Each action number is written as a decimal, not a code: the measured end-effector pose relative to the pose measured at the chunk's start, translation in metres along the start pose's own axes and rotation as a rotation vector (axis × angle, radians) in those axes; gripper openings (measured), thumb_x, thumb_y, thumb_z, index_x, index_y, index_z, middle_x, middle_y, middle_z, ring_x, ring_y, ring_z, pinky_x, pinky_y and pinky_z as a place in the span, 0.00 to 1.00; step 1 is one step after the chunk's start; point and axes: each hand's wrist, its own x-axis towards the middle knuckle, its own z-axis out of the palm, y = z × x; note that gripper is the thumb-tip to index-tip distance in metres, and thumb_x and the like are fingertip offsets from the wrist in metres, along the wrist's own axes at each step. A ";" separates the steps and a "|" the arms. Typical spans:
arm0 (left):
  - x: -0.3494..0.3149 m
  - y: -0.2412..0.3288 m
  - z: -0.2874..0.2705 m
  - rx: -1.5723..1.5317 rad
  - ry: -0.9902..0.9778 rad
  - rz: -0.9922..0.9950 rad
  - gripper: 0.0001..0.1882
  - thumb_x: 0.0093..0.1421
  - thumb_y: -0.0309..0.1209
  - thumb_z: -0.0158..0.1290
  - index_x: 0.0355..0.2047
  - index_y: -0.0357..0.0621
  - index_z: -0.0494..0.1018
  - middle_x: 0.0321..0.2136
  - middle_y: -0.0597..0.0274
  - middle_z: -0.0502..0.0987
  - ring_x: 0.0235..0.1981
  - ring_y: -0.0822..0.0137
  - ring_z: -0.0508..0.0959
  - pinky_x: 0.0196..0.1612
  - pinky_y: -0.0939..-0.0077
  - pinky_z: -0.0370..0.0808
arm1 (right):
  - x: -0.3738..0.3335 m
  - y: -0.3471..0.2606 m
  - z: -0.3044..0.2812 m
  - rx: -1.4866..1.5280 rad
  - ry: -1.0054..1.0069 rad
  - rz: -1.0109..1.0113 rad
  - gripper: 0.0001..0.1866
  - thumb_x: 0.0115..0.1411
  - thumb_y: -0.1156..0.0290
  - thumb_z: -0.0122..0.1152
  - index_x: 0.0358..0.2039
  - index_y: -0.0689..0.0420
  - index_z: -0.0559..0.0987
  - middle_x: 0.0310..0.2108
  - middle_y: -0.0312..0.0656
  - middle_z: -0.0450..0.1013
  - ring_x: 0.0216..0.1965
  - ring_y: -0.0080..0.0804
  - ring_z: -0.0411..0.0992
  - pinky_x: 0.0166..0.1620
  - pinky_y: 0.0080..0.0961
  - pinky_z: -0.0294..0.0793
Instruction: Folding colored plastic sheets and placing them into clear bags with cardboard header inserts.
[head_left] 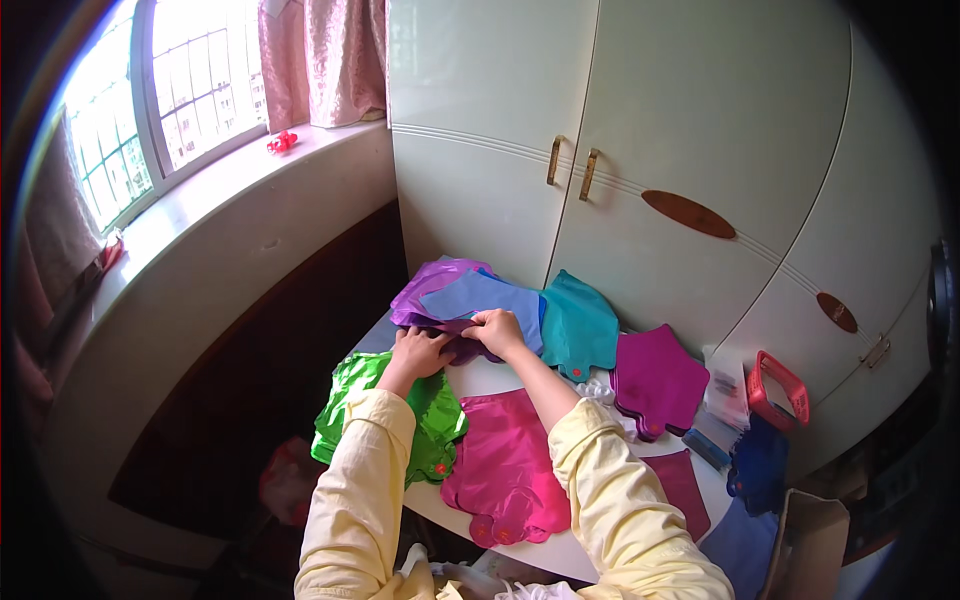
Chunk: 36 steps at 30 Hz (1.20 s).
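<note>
R grip [495, 333] is nearly closed, thumb + fingertips together at the near edge of the purple pouches [430, 290], seemingly pinching a dark purple edge; exact layer caught is too small to tell. L grip [423, 352] lies palm down just beside it, fingers a bit spread + bent over the same near edge; can't tell if they pinch anything. Purple pouches = upper centre of worktop [480, 378], just left of frame centre, w/ a blue-grey sheet [485, 298] lying across the top.

Around: shiny green pouches [435, 420] lower left of centre, partly under L forearm; pink pouches [505, 450] lower centre, btwn the forearms; teal pouch [580, 320] right of the blue-grey sheet; magenta stack [655, 375] further right, w/ a white bunched item [605, 395] by its left side. Crimson piece [683, 488] lower right, next to R sleeve [610, 470]. Far right: red basket [757, 395], dark blue pouch [758, 465] below it, open cardboard box [808, 550] at bottom.

Bkgd: white wardrobe [490, 200] upper centre to right; window [205, 80] upper left, w/ small red item [282, 142] on sill.
</note>
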 end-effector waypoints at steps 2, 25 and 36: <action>0.002 -0.004 -0.004 -0.053 -0.032 -0.013 0.20 0.55 0.47 0.52 0.46 0.56 0.73 0.38 0.56 0.77 0.40 0.55 0.76 0.49 0.52 0.65 | -0.001 0.000 0.000 -0.026 0.015 0.005 0.13 0.43 0.61 0.71 0.27 0.54 0.84 0.22 0.43 0.77 0.24 0.35 0.77 0.32 0.29 0.73; 0.003 0.008 -0.026 -0.124 -0.374 -0.081 0.28 0.62 0.60 0.35 0.57 0.69 0.67 0.63 0.58 0.59 0.62 0.38 0.57 0.62 0.46 0.53 | 0.035 -0.001 -0.139 -0.032 0.883 0.045 0.17 0.57 0.56 0.61 0.25 0.58 0.78 0.20 0.51 0.73 0.25 0.52 0.72 0.29 0.41 0.68; -0.011 -0.030 -0.009 -0.319 -0.228 -0.176 0.30 0.59 0.59 0.43 0.57 0.60 0.67 0.61 0.58 0.63 0.63 0.52 0.58 0.59 0.41 0.56 | -0.004 -0.125 -0.155 -0.662 0.554 -0.773 0.06 0.54 0.73 0.54 0.34 0.54 0.74 0.30 0.41 0.72 0.33 0.39 0.74 0.34 0.34 0.75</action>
